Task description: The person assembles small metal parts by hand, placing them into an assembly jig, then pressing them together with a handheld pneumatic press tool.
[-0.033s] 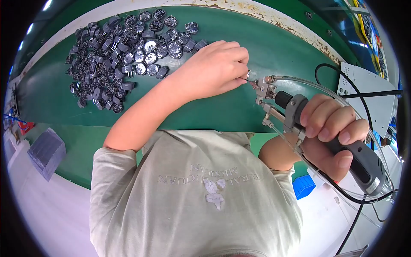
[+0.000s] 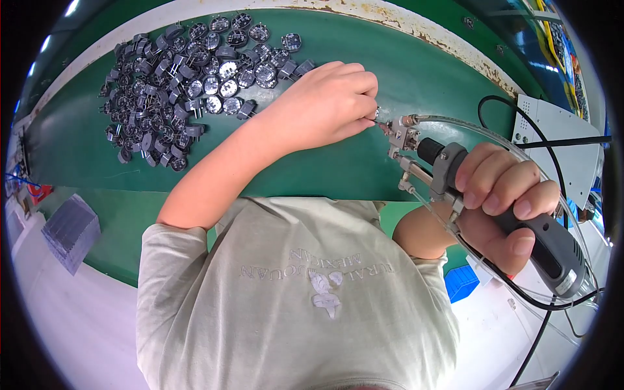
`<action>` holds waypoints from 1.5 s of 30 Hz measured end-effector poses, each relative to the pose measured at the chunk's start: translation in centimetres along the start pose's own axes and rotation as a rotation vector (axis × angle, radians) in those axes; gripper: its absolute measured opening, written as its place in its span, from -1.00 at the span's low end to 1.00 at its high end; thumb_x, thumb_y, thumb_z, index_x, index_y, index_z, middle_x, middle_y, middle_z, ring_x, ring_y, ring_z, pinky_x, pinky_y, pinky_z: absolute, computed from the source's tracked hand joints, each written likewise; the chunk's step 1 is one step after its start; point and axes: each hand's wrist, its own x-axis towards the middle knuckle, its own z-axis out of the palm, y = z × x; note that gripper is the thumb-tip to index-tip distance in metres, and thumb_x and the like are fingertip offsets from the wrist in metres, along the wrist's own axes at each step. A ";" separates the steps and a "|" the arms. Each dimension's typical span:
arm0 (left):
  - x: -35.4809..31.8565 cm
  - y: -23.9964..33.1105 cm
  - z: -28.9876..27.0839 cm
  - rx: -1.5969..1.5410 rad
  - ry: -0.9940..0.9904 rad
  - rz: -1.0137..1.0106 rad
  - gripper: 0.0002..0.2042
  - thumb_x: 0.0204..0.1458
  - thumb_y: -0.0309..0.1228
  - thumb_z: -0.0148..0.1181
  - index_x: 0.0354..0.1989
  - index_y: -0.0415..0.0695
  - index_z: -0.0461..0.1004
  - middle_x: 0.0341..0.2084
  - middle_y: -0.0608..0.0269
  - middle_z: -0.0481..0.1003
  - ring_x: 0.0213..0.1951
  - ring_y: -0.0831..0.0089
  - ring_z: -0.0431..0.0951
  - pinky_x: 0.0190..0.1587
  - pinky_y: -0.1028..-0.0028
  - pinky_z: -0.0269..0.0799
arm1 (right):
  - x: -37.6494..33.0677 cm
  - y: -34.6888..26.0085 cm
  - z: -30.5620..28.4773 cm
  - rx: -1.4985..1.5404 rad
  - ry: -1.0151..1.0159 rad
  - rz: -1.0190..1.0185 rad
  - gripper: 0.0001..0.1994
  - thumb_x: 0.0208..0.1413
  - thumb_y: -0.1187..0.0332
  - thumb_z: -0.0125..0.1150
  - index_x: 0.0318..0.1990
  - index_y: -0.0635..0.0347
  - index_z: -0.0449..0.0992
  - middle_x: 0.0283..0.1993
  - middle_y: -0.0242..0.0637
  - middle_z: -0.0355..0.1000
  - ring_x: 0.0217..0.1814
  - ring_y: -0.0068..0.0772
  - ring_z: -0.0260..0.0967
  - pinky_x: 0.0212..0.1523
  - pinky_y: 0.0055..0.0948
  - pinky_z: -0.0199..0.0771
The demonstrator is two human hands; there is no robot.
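My right hand (image 2: 504, 195) is wrapped round the dark grey grip of a powered screwdriver (image 2: 448, 166), thumb below and fingers over the top. Its metal front end (image 2: 403, 136), fitted with clear hoses, points left and its tip sits close to my left fingertips. Over the green tabletop, my left hand (image 2: 338, 104) is closed in a pinch. Whatever it holds is mostly hidden; only a small shiny bit shows at the fingertips. Left of that hand lies a heap of small dark grey plug parts (image 2: 159, 97) with metal pins, some showing round shiny faces.
The green table (image 2: 312, 172) has a worn white rim (image 2: 416, 32) along its far side. A pale metal box (image 2: 552, 146) with black cables stands at the right. Below the table edge are a blue bin (image 2: 461, 283) and a grey-blue stack (image 2: 71, 233).
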 end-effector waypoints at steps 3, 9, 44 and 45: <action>0.0 0.1 0.1 0.008 -0.004 0.018 -0.84 -0.24 -0.46 0.35 -0.56 -0.16 0.45 -0.46 0.31 0.34 -0.32 0.32 0.43 -0.24 0.35 0.37 | 0.0 0.0 0.2 -0.009 -0.003 0.001 -0.76 0.04 0.18 0.11 -0.28 0.10 0.27 -0.48 -0.34 0.27 -0.58 -0.47 0.24 -0.54 -0.42 0.27; 0.1 0.4 -0.4 0.028 -0.025 -0.016 -0.79 -0.27 -0.42 0.39 -0.50 -0.15 0.46 -0.42 0.30 0.36 -0.29 0.31 0.43 -0.22 0.34 0.37 | -0.1 0.0 0.2 -0.042 -0.018 0.020 -0.76 0.05 0.19 0.10 -0.28 0.11 0.28 -0.48 -0.34 0.27 -0.59 -0.45 0.25 -0.54 -0.39 0.29; -0.2 0.1 0.1 0.145 -0.079 -0.137 -0.77 -0.20 -0.44 0.32 -0.30 -0.13 0.54 -0.34 0.32 0.42 -0.20 0.33 0.45 -0.14 0.34 0.39 | 0.3 1.8 0.2 -0.062 -0.044 0.059 -0.76 0.02 0.22 0.13 -0.31 0.12 0.25 -0.53 -0.32 0.29 -0.62 -0.44 0.27 -0.55 -0.37 0.37; -0.2 0.1 0.2 0.144 -0.081 -0.140 -0.77 -0.20 -0.44 0.32 -0.30 -0.13 0.54 -0.34 0.32 0.42 -0.20 0.33 0.45 -0.14 0.34 0.39 | 0.4 1.8 0.3 -0.060 -0.043 0.061 -0.76 0.02 0.22 0.13 -0.31 0.12 0.25 -0.53 -0.32 0.29 -0.62 -0.44 0.27 -0.55 -0.37 0.37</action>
